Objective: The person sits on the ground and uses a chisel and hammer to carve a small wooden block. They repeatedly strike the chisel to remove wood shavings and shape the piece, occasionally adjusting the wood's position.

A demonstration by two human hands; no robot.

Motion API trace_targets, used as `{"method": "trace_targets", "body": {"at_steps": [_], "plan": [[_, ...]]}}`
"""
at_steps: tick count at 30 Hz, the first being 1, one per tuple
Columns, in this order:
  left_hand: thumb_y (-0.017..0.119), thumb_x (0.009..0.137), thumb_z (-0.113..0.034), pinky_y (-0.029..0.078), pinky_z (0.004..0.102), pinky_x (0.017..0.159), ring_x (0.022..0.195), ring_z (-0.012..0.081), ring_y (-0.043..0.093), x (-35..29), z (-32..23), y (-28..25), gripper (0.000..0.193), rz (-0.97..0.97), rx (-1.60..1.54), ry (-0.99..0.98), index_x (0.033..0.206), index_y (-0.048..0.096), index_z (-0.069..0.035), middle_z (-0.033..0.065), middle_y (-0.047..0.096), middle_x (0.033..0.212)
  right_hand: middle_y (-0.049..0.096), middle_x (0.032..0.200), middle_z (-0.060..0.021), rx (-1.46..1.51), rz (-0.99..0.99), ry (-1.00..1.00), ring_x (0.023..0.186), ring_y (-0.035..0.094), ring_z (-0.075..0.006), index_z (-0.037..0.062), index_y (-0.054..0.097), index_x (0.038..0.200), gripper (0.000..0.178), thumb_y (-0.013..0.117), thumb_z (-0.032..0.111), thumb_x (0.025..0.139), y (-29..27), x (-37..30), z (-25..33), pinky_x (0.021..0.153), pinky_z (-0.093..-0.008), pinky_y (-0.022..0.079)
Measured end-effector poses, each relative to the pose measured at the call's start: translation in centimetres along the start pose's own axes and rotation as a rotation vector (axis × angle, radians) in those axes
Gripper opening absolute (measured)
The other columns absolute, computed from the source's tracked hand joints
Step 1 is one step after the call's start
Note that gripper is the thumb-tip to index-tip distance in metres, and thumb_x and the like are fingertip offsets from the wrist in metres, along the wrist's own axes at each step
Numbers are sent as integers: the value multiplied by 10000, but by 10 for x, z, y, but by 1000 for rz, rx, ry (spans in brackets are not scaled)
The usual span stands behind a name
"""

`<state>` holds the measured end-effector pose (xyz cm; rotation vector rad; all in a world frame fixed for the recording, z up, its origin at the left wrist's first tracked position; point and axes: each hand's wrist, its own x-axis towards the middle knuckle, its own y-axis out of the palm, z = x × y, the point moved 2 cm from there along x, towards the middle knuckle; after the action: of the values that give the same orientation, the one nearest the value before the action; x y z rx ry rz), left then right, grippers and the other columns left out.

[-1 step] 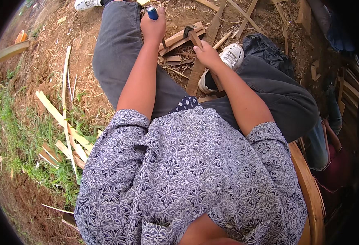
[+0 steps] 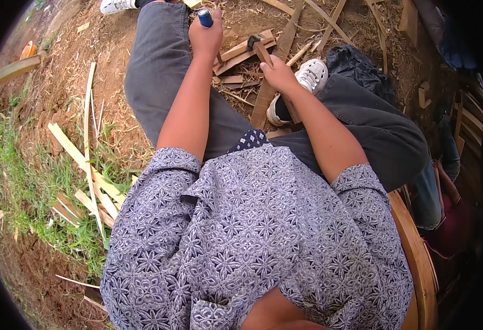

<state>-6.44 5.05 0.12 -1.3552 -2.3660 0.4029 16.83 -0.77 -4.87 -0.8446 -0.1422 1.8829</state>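
Note:
My left hand [image 2: 206, 39] is closed around a chisel [image 2: 204, 18] with a blue handle and a metal cap. The chisel's thin shaft shows below the fist, beside a short block of wood [image 2: 236, 65] on the ground; its tip cannot be made out. In my right hand [image 2: 281, 75], the fingers wrap round the wooden handle of a hammer [image 2: 262, 53]. The hammer's dark metal head is over the right part of the block, and I cannot tell if it touches. Part of the handle is hidden behind my hand and forearm.
A long plank [image 2: 264, 102] lies between my legs, near my white shoe [image 2: 312, 75]. Wood shavings and offcuts cover the soil. A black plastic bag [image 2: 354, 66] is by my right leg, pale strips [image 2: 73, 151] lie on grass at left, and another person's leg [image 2: 426, 201] shows at right.

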Motion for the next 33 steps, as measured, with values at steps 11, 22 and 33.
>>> {"method": "trace_targets", "body": {"at_steps": [11,22,33], "plan": [[718,970,-387,455,352,608,617,130,518,1,4,0,438,130,-98,-43,753,602,-24,14,587,657,712,1089,-207,-43,-2,-50,1062,676,-398,108,620,1289,368,583,318,990,-2,-18,19,923,-466,512],[735,965,-386,421,338,569,594,105,479,-4,2,4,445,393,-204,-130,707,584,-55,-27,545,628,712,1112,-218,-94,55,-74,1110,661,-415,136,583,1362,419,574,326,989,1,-17,15,953,-491,507],[650,1014,-316,440,341,609,648,148,553,2,8,-19,330,-498,-448,-560,982,581,5,14,610,757,684,1209,-263,-182,79,-70,1150,641,-448,127,490,1451,495,557,313,998,8,-14,8,990,-512,499]]}}
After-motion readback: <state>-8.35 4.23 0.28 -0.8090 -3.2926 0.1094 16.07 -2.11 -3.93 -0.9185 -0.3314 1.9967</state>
